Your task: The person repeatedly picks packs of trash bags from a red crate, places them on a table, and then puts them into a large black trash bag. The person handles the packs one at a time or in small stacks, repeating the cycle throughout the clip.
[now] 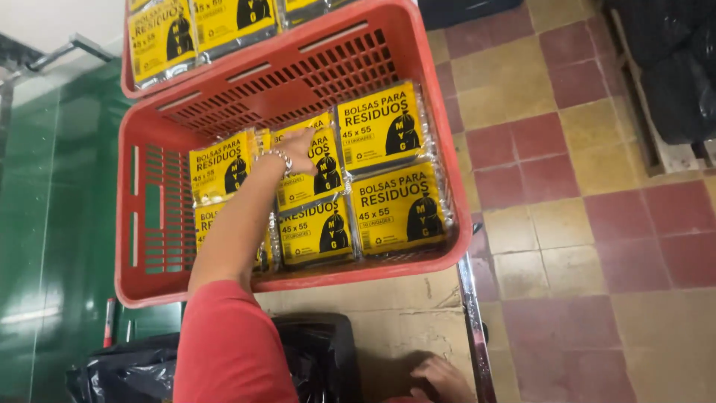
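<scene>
A red plastic crate (149, 246) is seen from above, standing on a worn tan table top (403, 321) with a metal edge. Flat yellow packets with a black bag figure are laid inside it in rows, face up.

The left hand (297, 149) is extended into the crate, the arm in a red sleeve and a beaded bracelet (282, 158) at the wrist. The fingers are curled down onto the top edge of a middle packet (309, 175); a grip is suggested, but whether the packet is actually pinched cannot be told. This packet lies in the middle column, touching its neighbours: one packet to its left (218, 166), a larger-looking one to its right (380, 125), and another just below it (315, 231).

The right hand (441, 379) is seen at the lower edge, resting on the table top near the metal edge, fingers loosely bent, nothing held.

A second red crate (130, 82) with like packets lies beyond the first. A black plastic bag (127, 373) lies at lower left. The floor (597, 224) is tiled red and yellow.
</scene>
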